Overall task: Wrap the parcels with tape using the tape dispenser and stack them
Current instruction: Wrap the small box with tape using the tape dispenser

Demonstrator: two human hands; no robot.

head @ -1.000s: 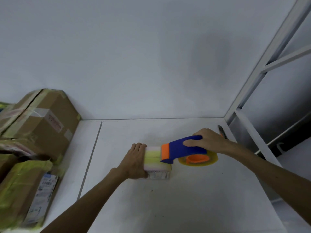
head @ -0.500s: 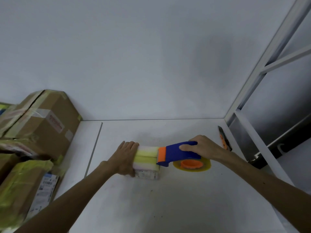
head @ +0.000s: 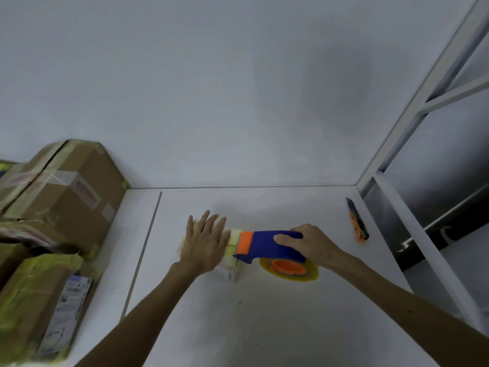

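Observation:
A small white parcel [head: 229, 268] banded with yellowish tape lies on the white table [head: 264, 327], near its middle. My left hand [head: 205, 241] lies flat on top of the parcel with fingers straight, covering most of it. My right hand [head: 312, 245] grips the blue handle of the tape dispenser [head: 267, 246]. The dispenser's orange front end touches the parcel's right side. Its yellow tape roll with an orange hub [head: 289, 268] rests on the table to the right of the parcel.
Brown cardboard boxes [head: 66, 194] wrapped in yellow tape are stacked at the left, with another taped parcel [head: 34, 303] in front. An orange and black utility knife [head: 357, 222] lies at the back right. A white metal rack frame [head: 423, 102] borders the right side.
My left hand has moved from gripping the parcel's left side to lying flat on its top. Parcel and dispenser have shifted slightly left in view, and the knife has come into sight.

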